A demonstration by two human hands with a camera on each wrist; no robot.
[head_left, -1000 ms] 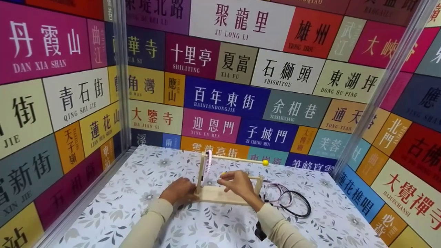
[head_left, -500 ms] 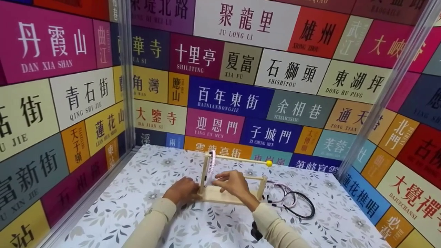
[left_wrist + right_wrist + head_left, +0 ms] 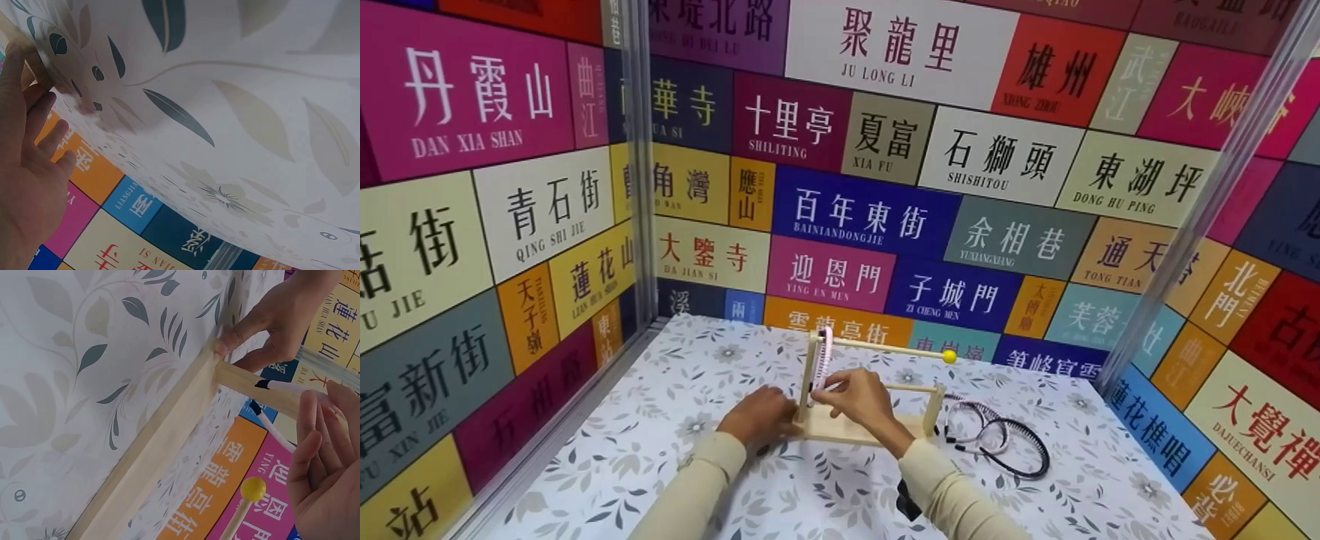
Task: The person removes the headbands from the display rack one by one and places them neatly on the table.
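Observation:
A pale pink toothed headband (image 3: pixel 825 358) with dark tips hangs from the upper rod of a wooden stand (image 3: pixel 840 427), close to the left post (image 3: pixel 808 375). My right hand (image 3: pixel 856 397) pinches its near arm low down. In the right wrist view, both headband ends (image 3: pixel 261 383) show beside the post, with the right hand (image 3: pixel 332 461) at one side of the band. My left hand (image 3: pixel 761 416) grips the left end of the stand's base; the right wrist view shows its thumb (image 3: pixel 228 343) on the base's corner.
Several headbands, one black (image 3: pixel 1039 450) and others pinkish (image 3: pixel 979 409), lie right of the stand. The upper rod ends in a yellow ball (image 3: pixel 949 356); a lower rod also has a yellow ball (image 3: pixel 253 489). Lettered panels (image 3: pixel 855 210) stand behind the flowered tabletop (image 3: pixel 682 390).
My right hand has moved left, from beside the lower rod to the hanging headband, and now pinches it. The left hand stays on the base. The head view has shifted slightly.

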